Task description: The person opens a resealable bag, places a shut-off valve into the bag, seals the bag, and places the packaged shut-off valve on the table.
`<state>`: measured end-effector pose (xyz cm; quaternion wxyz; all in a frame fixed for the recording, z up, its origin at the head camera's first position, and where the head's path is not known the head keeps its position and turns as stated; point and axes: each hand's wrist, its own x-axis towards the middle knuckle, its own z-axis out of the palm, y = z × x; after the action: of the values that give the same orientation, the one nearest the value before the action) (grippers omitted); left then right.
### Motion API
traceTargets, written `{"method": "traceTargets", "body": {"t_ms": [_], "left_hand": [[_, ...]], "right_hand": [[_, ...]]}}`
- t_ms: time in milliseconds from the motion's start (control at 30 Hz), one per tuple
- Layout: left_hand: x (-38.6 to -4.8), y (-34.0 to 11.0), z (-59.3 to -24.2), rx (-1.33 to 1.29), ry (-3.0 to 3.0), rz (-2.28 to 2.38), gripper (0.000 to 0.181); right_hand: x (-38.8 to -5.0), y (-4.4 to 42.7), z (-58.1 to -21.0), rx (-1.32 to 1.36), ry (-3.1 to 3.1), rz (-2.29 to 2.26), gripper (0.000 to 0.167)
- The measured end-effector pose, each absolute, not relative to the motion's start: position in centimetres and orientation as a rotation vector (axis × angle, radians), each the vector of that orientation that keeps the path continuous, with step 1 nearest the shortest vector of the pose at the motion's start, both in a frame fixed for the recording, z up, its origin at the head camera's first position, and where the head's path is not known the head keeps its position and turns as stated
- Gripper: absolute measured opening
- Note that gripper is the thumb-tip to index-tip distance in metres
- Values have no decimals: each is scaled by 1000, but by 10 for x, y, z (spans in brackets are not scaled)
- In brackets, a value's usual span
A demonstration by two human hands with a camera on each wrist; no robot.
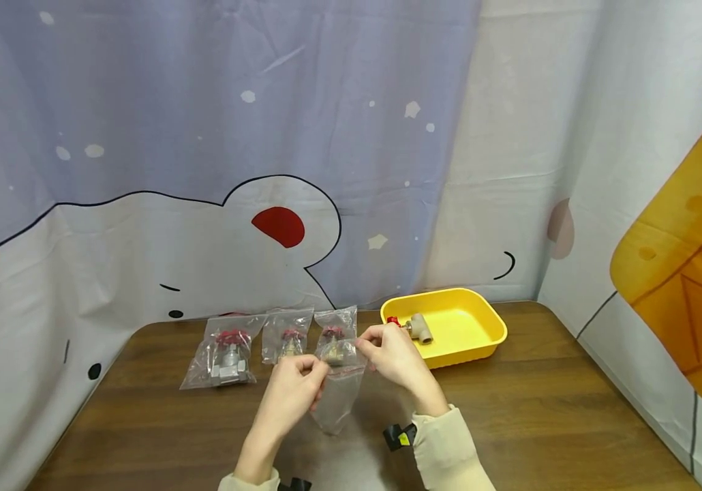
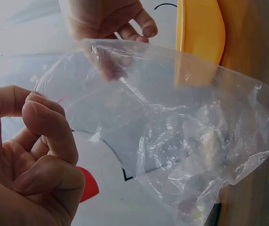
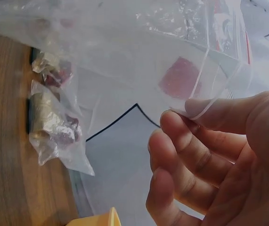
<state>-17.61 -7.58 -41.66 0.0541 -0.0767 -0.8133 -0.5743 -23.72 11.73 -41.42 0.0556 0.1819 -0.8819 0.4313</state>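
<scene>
A clear zip bag (image 1: 337,402) with a red line along its mouth hangs above the table between my two hands. My left hand (image 1: 290,395) pinches one upper corner of it, with thumb and fingers curled. At the opposite corner, my right hand (image 1: 399,358) pinches the film between thumb and index finger, as the right wrist view shows on the bag (image 3: 139,52). Nothing solid shows inside this bag. Behind it, a valve with a red handwheel stands in a yellow tray (image 1: 464,331): this pale tee-shaped valve (image 1: 420,329) lies at the tray's left end.
Three bagged valves with red handwheels lie along the back of the wooden table (image 1: 547,395): a large silver valve (image 1: 230,365) at left, a brass valve (image 1: 292,344) in the middle and another brass valve (image 1: 333,349) at right. A printed curtain (image 1: 363,136) hangs behind.
</scene>
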Motion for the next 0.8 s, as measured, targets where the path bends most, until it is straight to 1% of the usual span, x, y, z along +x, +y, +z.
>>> {"method": "traceTargets", "body": {"t_ms": [200, 500, 800], "left_hand": [[-176, -77, -418, -249, -2494, -1758, 24], [-173, -84, -414, -177, -2547, -1645, 27], [-175, -80, -414, -221, -2606, -1594, 26]], "right_hand": [[-241, 121, -418, 494, -2685, 1370, 12], [-243, 114, -421, 517, -2672, 1397, 14], [-243, 119, -419, 494, -2693, 1365, 12]]}}
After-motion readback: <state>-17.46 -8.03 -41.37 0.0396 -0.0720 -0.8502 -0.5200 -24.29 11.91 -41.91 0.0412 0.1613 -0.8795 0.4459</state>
